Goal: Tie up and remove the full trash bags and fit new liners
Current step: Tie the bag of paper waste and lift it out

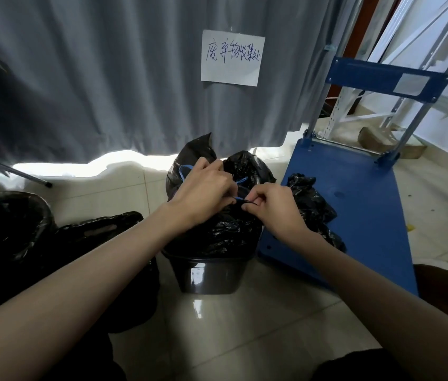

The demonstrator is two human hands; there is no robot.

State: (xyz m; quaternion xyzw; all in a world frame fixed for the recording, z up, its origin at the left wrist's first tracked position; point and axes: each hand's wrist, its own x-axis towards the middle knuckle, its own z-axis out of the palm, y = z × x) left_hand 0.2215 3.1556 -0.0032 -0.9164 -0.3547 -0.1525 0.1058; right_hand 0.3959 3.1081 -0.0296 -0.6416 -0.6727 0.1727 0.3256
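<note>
Head view: tiled floor [258,325], grey curtain [107,78], blue cart [354,202].

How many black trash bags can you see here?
4: one in the middle bin being tied, one on the cart, one lining the left bin, one on the floor. Others may be hidden.

Full black trash bag [217,232] (blue drawstring [183,174]) sits upright in dark bin [206,273].

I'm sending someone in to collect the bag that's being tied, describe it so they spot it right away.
Find the grey curtain with the handwritten paper sign. Directly below stands a small black bin, left of the blue cart. The bag in it has blue drawstrings, pinched by both hands, unlike neighbouring bags.
</note>
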